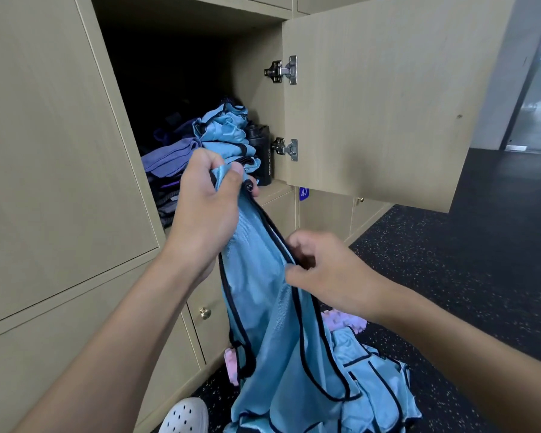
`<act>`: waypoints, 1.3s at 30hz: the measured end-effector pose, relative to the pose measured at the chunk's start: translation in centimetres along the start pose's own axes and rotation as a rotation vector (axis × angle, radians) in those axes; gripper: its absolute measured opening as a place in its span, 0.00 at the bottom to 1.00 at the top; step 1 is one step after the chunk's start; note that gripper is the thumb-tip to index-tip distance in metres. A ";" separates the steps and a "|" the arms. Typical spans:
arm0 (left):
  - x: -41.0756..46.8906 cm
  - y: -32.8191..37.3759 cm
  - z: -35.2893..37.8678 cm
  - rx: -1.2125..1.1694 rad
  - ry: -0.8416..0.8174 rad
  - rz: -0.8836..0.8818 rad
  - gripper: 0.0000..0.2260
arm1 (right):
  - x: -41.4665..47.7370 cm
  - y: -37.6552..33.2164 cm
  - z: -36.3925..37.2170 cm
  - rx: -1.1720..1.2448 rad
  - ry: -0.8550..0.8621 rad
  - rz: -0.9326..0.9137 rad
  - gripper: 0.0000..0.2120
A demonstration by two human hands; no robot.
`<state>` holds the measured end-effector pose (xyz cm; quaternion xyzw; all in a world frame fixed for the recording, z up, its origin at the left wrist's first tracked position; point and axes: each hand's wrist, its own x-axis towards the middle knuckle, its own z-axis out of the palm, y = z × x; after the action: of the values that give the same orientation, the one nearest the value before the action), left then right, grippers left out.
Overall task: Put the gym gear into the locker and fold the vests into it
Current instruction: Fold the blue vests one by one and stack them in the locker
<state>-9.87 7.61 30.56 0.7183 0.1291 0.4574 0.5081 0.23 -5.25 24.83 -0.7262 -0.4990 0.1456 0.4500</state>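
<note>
Fabric of this kind looked thin, light and slippery. The blue vest (263,307) hung limp in front of the locker (256,89), below its open mouth, with no stiffness of its own, so it would likely slide out of a loose grip and sag wherever it was not held. The left hand (206,207) was clamped on the bunched top of the vest, just outside the locker's lower lip, with fingers and thumb curled round the shiny cloth. The right hand (322,270), lower and further out from the locker, pinched the black binding along one edge. The hands were apart, each closed on the same garment. The bound edges and the shoulder straps seemed the best places to take hold, since the trim gave firmer purchase than the slick cloth, and a fold would probably need both hands pulling it flat. Inside the locker, at the front right, lay folded blue vests (225,129), with purple garments (169,157) to their left and a black bottle (261,151) against the locker's right wall. Writing ran up the bottle's side; it may have read "SPORT BOTTLE", though it was too small to be sure. A blue tag (304,192) just below the locker, by the foot of its open door (388,104), bore the number 47. Other loose vests (378,382) lay heaped on the floor (450,276) well below the locker, beside something pale pink (344,320).
</note>
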 end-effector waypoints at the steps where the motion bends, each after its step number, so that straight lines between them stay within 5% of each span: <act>1: 0.1 0.1 0.1 -0.040 0.008 -0.032 0.10 | 0.0 -0.1 0.0 0.021 0.012 -0.001 0.03; 4: -0.1 0.1 0.4 -0.126 -0.027 -0.100 0.10 | 0.2 -0.3 -0.2 0.075 0.047 -0.013 0.05; 10: -0.4 -0.1 -0.5 0.654 -0.501 0.147 0.14 | 0.3 -0.9 -0.5 0.101 0.050 -0.073 0.06; 15: -0.1 0.1 -1.6 0.711 -0.683 0.119 0.15 | 0.3 -0.7 -1.6 0.094 -0.058 0.022 0.10; 22: 0.4 -0.4 -2.7 0.884 -0.527 0.169 0.01 | -0.1 -1.2 -3.1 -0.033 -0.233 0.090 0.10; 24: 0.9 -0.5 -3.5 0.923 -0.413 0.241 0.05 | -0.4 -1.3 -3.3 -0.144 -0.211 0.076 0.04; 27: 1.2 -0.8 -4.1 0.941 -0.292 0.254 0.08 | -0.5 -1.1 -3.3 -0.224 -0.068 0.042 0.09; 29: 0.6 -0.8 -3.5 0.868 -0.315 0.253 0.10 | -0.3 -1.0 -3.3 -0.205 0.019 0.022 0.11; 33: -1.3 -0.4 -1.0 0.678 -0.561 0.123 0.30 | 0.1 -0.8 -3.1 -0.106 -0.016 0.003 0.08; 39: -1.2 -1.4 -0.2 0.635 -0.582 0.106 0.09 | -0.3 -0.8 -3.0 0.016 0.022 0.001 0.03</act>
<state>-10.23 7.60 28.74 0.9436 0.0776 0.1988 0.2531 1.62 -6.93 27.11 -0.7243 -0.4924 0.1421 0.4612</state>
